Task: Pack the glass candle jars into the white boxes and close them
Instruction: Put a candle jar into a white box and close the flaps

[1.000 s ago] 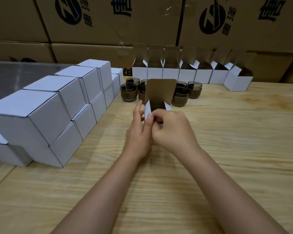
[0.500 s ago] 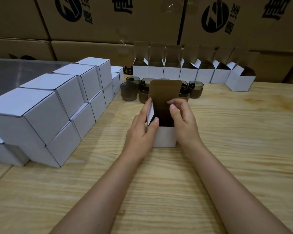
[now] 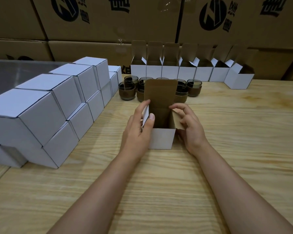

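Observation:
A small white box stands upright on the wooden table in front of me, its brown lid flap raised at the back. My left hand pinches the box's left side flap between thumb and fingers. My right hand touches the right side flap, which is spread outward. The inside of the box is dark and I cannot tell what it holds. Behind it stand several dark glass candle jars.
Several open white boxes line the back of the table. Closed white boxes are stacked two high along the left. Large printed cardboard cartons form a wall behind. A grey surface lies at far left.
My hands have moved apart from over the box's mouth to its two sides, and the side flaps have opened outward. The box stays on the table.

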A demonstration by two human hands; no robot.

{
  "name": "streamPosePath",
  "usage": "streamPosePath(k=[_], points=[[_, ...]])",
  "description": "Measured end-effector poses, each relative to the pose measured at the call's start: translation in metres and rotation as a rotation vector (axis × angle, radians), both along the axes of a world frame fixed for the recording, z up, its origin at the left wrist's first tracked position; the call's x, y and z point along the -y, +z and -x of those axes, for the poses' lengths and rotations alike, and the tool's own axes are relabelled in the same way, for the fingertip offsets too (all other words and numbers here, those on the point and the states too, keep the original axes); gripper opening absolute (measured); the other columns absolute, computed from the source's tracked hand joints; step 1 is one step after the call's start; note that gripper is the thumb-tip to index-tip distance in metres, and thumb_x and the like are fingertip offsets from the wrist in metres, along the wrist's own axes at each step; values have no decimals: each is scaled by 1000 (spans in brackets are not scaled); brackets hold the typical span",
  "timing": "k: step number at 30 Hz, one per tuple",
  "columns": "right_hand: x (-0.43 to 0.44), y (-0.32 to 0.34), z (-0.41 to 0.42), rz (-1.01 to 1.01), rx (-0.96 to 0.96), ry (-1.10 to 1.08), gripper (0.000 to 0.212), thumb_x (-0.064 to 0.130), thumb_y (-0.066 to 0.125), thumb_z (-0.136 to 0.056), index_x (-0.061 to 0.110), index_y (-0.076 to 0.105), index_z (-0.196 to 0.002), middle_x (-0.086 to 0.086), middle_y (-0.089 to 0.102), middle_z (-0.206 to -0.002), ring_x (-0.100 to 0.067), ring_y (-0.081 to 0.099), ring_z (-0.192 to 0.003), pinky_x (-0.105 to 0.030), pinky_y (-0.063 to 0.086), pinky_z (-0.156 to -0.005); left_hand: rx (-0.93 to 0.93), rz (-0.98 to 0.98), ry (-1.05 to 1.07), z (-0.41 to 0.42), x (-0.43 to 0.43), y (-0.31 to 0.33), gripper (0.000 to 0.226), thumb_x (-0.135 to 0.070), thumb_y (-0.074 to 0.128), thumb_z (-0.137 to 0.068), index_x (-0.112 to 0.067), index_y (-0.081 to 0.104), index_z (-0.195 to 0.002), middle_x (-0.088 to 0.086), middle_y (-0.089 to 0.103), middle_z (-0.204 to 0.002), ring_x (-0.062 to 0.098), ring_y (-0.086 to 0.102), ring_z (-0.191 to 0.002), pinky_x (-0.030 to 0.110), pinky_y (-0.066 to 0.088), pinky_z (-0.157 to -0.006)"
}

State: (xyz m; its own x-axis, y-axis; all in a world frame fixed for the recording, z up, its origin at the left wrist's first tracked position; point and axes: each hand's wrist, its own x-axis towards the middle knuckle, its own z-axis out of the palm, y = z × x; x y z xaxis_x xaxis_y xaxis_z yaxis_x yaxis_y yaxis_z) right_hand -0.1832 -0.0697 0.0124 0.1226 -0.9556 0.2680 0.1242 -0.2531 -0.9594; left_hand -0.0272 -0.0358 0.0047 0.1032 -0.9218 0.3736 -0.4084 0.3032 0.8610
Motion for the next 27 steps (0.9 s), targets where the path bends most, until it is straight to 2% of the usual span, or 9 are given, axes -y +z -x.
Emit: streamPosePath(k=[3,5,8,10,12,20,24,26,27], points=[[-2,1,0,-12,-19,7,46,9,35,-68,31,65,-94,14,69,-87,-2,63,-73,-17,47,-52,1,31,61,1,-2,1,49,-68,19,-80,-59,28,-128,-15,50,-87,0,51,-82,24,35,-67],[-2,1,0,-26,-29,13,49,10,36,-67,35,65,-97,2,67,-103,-9,65,-83,-21,49,-58,-7,34,87,2,-2,1,48,-65,17,-85,-55,27,-130,-8,54,-87,6,52,-77,29,36,-64],[-1,0,-2,-27,-63,21,54,13,37,-66,41,64,-104,-18,55,-121,-39,56,-105,-46,51,-77,-35,54,121,1,-2,-1,42,-55,18,-91,-51,29,-132,-3,59,-90,10,54,-70,24,41,-63],[0,-1,-3,-16,-87,15,56,14,36,-67,43,62,-107,-21,52,-123,-49,48,-110,-61,45,-86,-50,81,146,1,-2,-2,40,-50,19,-94,-48,32,-132,-3,51,-71,12,48,-56,13,35,-52],[0,-1,-4,-6,-98,8,57,14,36,-67,44,61,-109,-19,51,-125,-52,46,-109,-65,41,-89,-71,103,184,2,-2,-2,40,-47,20,-94,-45,35,-131,-8,38,-55,7,39,-44,17,32,-45],[-4,3,-9,19,-141,31,56,14,34,-70,54,56,-104,-18,45,-127,-49,46,-100,-56,44,-84,-236,126,385,4,3,-3,28,-17,31,-100,-25,50,-119,-13,33,-49,1,37,-40,17,28,-42],[-4,2,-8,42,-168,15,50,15,35,-72,54,54,-98,-22,46,-121,-35,47,-80,-41,40,-69,-377,82,303,2,4,0,31,-12,37,-92,-31,51,-112,-15,41,-65,-9,44,-49,7,35,-47],[-4,0,-8,97,-202,-36,42,20,38,-80,53,54,-99,-16,52,-107,-35,50,-80,-39,43,-70,-420,44,199,1,4,2,37,-21,36,-85,-37,50,-114,-16,47,-63,-9,43,-50,5,34,-49],[-4,-1,-8,142,-216,-64,35,25,41,-85,52,54,-102,-6,54,-96,-27,52,-75,-34,45,-67,-423,34,148,1,5,2,40,-25,34,-81,-41,48,-114,-20,52,-64,-9,43,-52,6,35,-50]])
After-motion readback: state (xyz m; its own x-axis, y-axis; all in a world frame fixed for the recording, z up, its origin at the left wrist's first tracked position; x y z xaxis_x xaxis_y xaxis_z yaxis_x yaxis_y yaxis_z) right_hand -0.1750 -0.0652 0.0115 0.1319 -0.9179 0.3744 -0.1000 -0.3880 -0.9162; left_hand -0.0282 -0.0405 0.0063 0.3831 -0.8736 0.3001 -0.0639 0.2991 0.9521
